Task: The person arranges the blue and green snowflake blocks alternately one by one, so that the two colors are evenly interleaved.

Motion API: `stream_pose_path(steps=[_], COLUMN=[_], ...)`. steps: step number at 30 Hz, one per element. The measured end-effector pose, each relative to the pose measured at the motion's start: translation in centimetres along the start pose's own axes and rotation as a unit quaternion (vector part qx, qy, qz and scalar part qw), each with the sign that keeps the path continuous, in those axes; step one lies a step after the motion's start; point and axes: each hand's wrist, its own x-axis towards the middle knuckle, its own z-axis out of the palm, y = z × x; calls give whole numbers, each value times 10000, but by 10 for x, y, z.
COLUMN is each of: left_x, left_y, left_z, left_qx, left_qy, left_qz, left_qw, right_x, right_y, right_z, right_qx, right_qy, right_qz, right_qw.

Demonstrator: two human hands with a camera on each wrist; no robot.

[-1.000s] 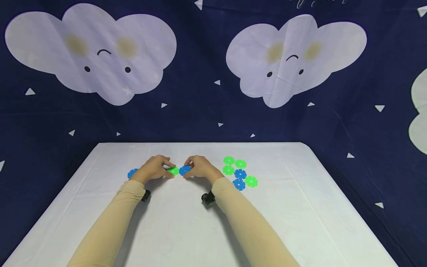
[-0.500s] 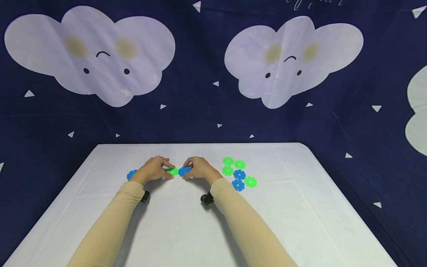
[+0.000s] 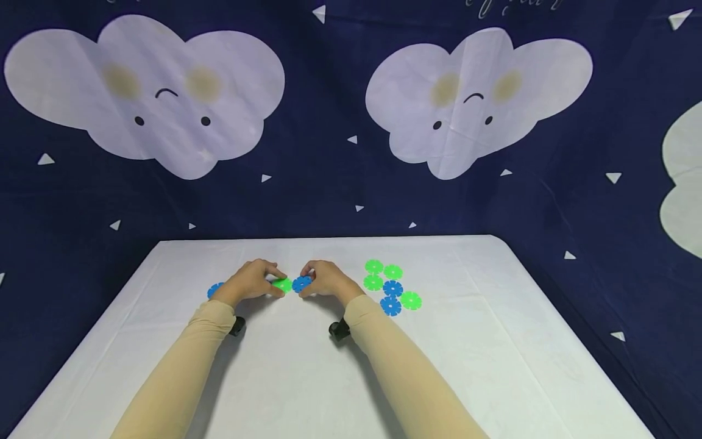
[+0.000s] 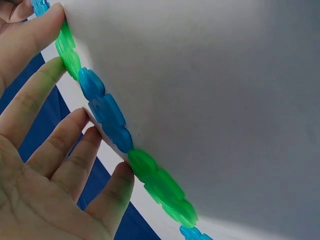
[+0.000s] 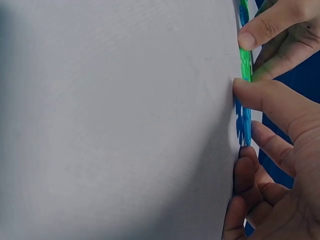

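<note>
My left hand (image 3: 249, 282) pinches a green notched disc (image 3: 283, 285) between thumb and index finger. In the left wrist view this disc heads a row of alternating blue and green discs, among them a blue disc (image 4: 106, 112) and a green disc (image 4: 162, 187), running along under the other fingers. My right hand (image 3: 331, 281) pinches another blue notched disc (image 3: 301, 284) by its edges, its rim right at the green disc's rim. The right wrist view shows this blue disc (image 5: 242, 122) in line with the green disc (image 5: 245, 65). The left hand hides most of the row in the head view.
To the right on the white table (image 3: 466, 366) lie several loose discs, green ones (image 3: 411, 300) and blue ones (image 3: 390, 306), close together. A blue disc (image 3: 214, 290) shows left of the left hand. A dark blue cloth with clouds (image 3: 323, 207) hangs behind the table.
Both hands keep their grips and stay nearly in place, with the blue disc still at the green one's edge. The whole head view has shifted slightly down and left.
</note>
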Motion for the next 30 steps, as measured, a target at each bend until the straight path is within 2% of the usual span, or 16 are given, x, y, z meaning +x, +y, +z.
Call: stream_pose_path(steps=[11,21,25,30], left_x=[1,2,4,7], left_y=[1,2,2,5], left_z=[-2,-2,-1,0], left_qx=[78,297,392,440], left_qy=[-40,-97,-104,-61], left_qz=[-107,-190,-25,118], left_qw=[9999,9993,9992,9989], right_x=[-2,-2,-7,-17], right_y=[-1,3,6,12], right_z=[-3,-6,-13,-35], right_qx=[92,42,175,252], right_qy=[9,-75,-179,-172], right_qz=[-36,-268,-464,-740], right_qw=[10000,9996,9986,9968])
